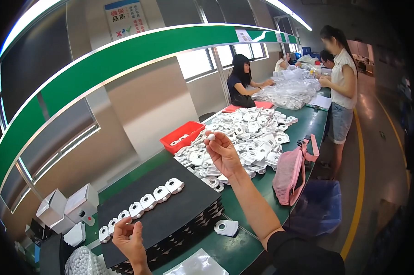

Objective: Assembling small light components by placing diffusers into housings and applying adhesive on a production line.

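Observation:
Raised above the table, my right hand [223,153] pinches a small white ball [211,136] between thumb and fingertips. My left hand [130,240] is low at the near end of a row of flat white plastic parts [147,201], each with a round hole. Its fingers are curled; a pale spot shows by the palm, but what it is remains unclear. Small white balls sit at the edges of several parts in the row. The row lies on the top black sheet [179,211] of a stack, with more pieces between its layers. One loose part [226,228] lies beside the stack.
A large heap of white parts [257,133] covers the table beyond, next to a red bin [182,133]. At the right edge hangs a pink bag [290,176] above a blue-lined bin [314,206]. White balls fill a clear bag [82,262] at lower left. Co-workers are farther along.

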{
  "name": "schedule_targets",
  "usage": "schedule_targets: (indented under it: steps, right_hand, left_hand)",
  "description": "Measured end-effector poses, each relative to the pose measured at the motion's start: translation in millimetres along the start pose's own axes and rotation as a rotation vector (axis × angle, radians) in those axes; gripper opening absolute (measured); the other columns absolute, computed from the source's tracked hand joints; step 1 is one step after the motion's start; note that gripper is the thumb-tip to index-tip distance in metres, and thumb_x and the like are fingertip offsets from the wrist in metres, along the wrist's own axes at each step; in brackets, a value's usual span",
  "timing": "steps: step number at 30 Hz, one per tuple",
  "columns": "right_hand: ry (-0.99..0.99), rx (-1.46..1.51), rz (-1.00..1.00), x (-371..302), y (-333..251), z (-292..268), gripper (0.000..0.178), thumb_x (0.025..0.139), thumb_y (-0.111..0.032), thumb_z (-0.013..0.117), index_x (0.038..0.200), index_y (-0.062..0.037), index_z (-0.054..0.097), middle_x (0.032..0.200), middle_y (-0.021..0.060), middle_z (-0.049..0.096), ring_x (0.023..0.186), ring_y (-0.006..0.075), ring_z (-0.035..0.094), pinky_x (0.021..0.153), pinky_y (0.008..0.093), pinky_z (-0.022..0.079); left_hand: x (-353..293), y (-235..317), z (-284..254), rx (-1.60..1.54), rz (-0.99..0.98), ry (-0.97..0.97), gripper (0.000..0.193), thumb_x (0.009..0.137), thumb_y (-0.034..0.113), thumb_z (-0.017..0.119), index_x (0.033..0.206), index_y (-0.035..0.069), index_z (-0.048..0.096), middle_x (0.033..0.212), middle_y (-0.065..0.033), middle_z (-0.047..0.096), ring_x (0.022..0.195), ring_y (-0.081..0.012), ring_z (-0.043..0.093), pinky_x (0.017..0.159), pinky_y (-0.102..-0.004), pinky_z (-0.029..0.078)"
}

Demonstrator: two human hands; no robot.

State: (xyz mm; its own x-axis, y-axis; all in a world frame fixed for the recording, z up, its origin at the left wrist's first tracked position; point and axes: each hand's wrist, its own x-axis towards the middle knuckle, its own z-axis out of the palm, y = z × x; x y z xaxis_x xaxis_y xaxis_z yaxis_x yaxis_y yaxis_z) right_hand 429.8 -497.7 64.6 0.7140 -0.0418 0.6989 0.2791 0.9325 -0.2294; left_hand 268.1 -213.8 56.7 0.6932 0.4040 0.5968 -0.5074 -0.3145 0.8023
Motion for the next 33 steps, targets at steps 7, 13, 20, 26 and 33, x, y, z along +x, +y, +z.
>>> schedule_targets:
  steps: [7,13,20,26,33]
  right_hand:
    - [0.000,0.025,-0.048,2,-1,1,0.024,0.081,0.006,0.055,0.099,-0.0089,0.061,0.110,0.0098,0.059,0.096,0.0189,0.060,0.081,0.0250,0.053]
    - [0.006,0.032,-0.038,1,-4,7,0.027,0.082,0.005,0.055,0.104,-0.0096,0.060,0.110,0.0121,0.058,0.092,0.0174,0.061,0.080,0.0253,0.052]
    - [0.146,0.007,-0.021,1,-5,15,0.024,0.085,-0.004,0.053,0.109,-0.0055,0.056,0.103,0.0114,0.060,0.082,0.0137,0.061,0.072,0.0230,0.053]
    - [0.211,-0.035,-0.018,2,-2,11,0.027,0.084,-0.002,0.047,0.110,0.0011,0.053,0.100,0.0138,0.059,0.076,0.0099,0.059,0.069,0.0185,0.052]
    - [0.295,-0.067,-0.041,3,5,1,0.025,0.082,0.003,0.049,0.107,0.0028,0.056,0.104,0.0141,0.059,0.084,0.0126,0.060,0.080,0.0200,0.051]
  left_hand:
    - [-1,-7,2,-0.017,0.006,-0.033,0.020,0.073,0.002,0.067,0.091,0.002,0.058,0.063,-0.0013,0.055,0.049,-0.0032,0.044,0.042,-0.0154,0.030]
    - [-3,-2,3,0.006,0.001,-0.034,0.020,0.074,0.003,0.067,0.092,0.002,0.058,0.062,-0.0009,0.055,0.048,-0.0032,0.045,0.043,-0.0151,0.031]
    - [-3,-6,0,-0.026,0.019,-0.037,0.016,0.077,0.007,0.066,0.090,0.002,0.059,0.058,0.0025,0.048,0.047,-0.0029,0.044,0.043,-0.0148,0.032]
    - [-1,-7,-2,-0.028,0.016,-0.037,0.012,0.079,0.008,0.065,0.088,0.001,0.060,0.057,0.0034,0.047,0.047,-0.0028,0.042,0.044,-0.0145,0.032]
    - [-3,-5,2,-0.032,0.007,-0.050,0.011,0.079,0.008,0.065,0.087,0.001,0.060,0.056,0.0033,0.047,0.047,-0.0029,0.043,0.044,-0.0148,0.032]
